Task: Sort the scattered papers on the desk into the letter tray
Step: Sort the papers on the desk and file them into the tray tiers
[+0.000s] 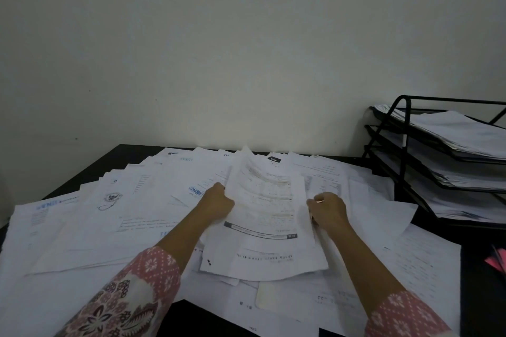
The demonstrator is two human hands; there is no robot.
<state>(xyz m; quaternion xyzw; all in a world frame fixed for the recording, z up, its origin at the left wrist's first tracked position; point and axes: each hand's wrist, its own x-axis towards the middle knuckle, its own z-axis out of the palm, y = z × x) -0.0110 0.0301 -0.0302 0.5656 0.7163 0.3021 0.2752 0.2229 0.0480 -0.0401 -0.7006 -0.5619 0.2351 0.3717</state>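
A sheaf of printed papers with a dark band across it lies lifted a little above the paper-strewn desk, at the centre. My left hand grips its left edge, fingers curled round it. Along its right edge my right hand holds it, fingers curled. White printed papers cover most of the black desk. A black wire letter tray with three tiers stands at the right rear, each tier stacked with paper.
A pale wall rises behind the desk. Pink objects lie at the desk's right edge. A strip of bare black desk shows at the front edge between my sleeves.
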